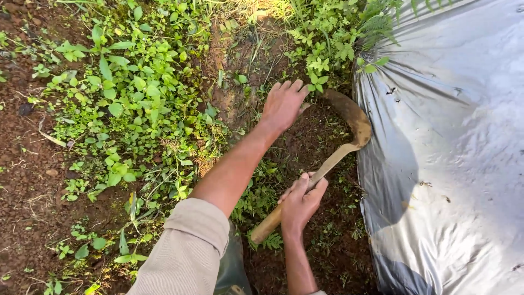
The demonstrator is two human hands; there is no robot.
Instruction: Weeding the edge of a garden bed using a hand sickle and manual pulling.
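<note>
Weeding with a sickle [333, 143] appears to be the work in hand, judged at the cutting stage. The right hand [301, 201] is closed firmly around the wooden handle, gripping it about midway, with the butt end projecting below the fist toward the person's body. The curved, rust-brown blade arcs up and to the left, its tip lying at the soil just beside the left hand [284, 104]. The left hand is spread flat, fingers together and pointing away, pressed on the bare soil [305, 136] beside a clump of low weeds [322, 60]; it holds nothing that can be seen. The blade sits close to that hand's outer edge; whether they touch cannot be told. To the right, silver plastic sheeting [453, 153] covers the bed, its edge just beside the blade's back. In my judgement, any further stroke calls for keeping the blade clear of the left fingers and of the sheeting, which would tear easily.
</note>
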